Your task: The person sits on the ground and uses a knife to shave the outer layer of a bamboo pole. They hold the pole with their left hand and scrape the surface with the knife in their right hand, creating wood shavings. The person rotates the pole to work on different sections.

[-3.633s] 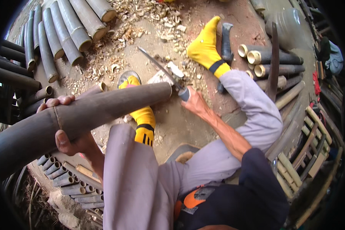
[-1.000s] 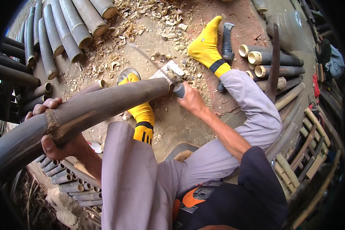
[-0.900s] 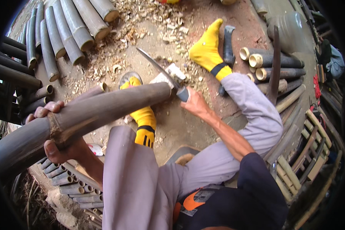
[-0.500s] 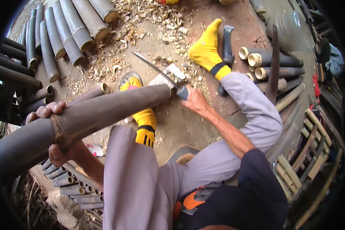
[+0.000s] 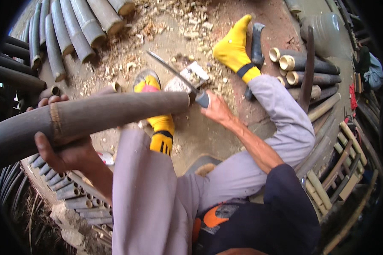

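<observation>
A thick dark bamboo pole (image 5: 127, 108) lies across the left half of the view, over my raised left knee. My left hand (image 5: 74, 156) wraps around it from below near a brown node ring, fingertips showing over its far side. In my right hand (image 5: 217, 109) is the grey handle of a long, narrow-bladed knife (image 5: 172, 73). The blade points up and left, passing just beyond the pole's right end. That end's cut face is turned away and hidden. Behind the blade, a whitish block (image 5: 195, 72) rests on the ground.
Pale shavings (image 5: 178, 25) litter the ground ahead. Bamboo lengths (image 5: 87, 27) lie far left, with more poles (image 5: 306, 63) at right and a stack (image 5: 87, 202) lower left. A dark curved blade (image 5: 307, 74) stands beside the right poles. My yellow-socked feet (image 5: 234, 49) flank the work.
The pole's left part has dropped and its angle is flatter. My left hand has shifted slightly lower along with it. The knife stays in my right hand, almost unmoved.
</observation>
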`<state>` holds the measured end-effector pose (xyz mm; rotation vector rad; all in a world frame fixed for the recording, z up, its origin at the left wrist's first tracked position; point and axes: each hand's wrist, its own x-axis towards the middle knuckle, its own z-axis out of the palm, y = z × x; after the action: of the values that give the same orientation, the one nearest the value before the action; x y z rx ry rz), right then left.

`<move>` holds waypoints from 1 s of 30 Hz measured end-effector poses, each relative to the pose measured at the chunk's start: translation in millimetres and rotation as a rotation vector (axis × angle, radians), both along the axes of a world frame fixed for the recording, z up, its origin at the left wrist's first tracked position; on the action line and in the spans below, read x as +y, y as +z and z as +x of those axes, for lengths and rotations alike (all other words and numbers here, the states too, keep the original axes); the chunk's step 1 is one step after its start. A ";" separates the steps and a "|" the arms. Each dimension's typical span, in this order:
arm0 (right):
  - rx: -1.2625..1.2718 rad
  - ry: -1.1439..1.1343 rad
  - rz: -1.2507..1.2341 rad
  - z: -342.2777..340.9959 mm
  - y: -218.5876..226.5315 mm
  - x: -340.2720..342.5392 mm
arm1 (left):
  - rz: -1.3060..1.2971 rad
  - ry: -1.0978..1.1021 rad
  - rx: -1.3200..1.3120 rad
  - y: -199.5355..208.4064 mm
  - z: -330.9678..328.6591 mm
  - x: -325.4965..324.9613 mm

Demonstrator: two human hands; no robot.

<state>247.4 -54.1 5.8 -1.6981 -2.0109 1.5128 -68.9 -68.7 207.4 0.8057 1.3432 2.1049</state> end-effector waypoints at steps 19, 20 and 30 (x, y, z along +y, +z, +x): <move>0.261 -0.199 0.274 -19.3 74.2 9.0 | 0.119 -0.181 0.115 -18.8 -28.7 -21.1; 0.334 -0.226 0.376 -25.2 87.5 12.3 | 0.123 -0.193 0.124 -19.2 -29.3 -22.5; 0.047 -0.146 0.074 -8.2 20.7 4.2 | 0.204 -0.363 0.174 -14.9 -35.4 -19.2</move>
<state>239.2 -49.9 26.5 -1.7230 -1.8511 1.4001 -104.3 -87.9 192.6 1.2408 0.9814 1.9330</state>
